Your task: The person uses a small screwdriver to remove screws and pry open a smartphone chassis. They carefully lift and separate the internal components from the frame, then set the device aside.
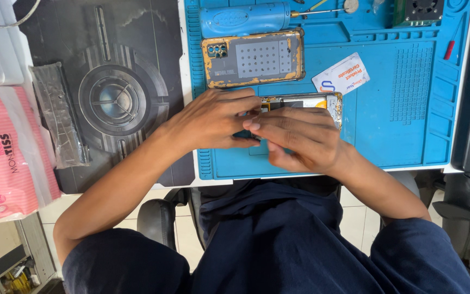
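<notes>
Head view, looking down. Both hands meet over an opened phone [322,103] lying flat on the blue work mat [376,141], near its front edge, approx. mid-table [183,65]. Left hand [213,120]: fingers curled, tips pressed on the phone's left part; whether it pinches anything cannot be told. Right hand [295,136]: fingers held together and laid flat across the phone, covering most of it; grip underneath hidden. Only the phone's far edge and right end show, w/ exposed inner parts and a yellowish rim.

Behind the hands, apart from them: a detached back cover [254,57], grey w/ worn orange-yellow edges and a camera cut-out at its left. Beyond it, a blue cylindrical tool [243,19]. A white card [341,73] lies tilted just right of the cover. A red-handled tool [450,49] sits at the mat's right rim. Left of the mat: a dark pad w/ circular print [118,98], a clear sleeve [58,117] on it, and a pink pack [6,158] at the table's edge.

Handling (judgement): phone is light, stiff, thin; opened, its inner parts look fragile and the edges prob. slippery. Best held by the long side rails, not by the exposed interior.
</notes>
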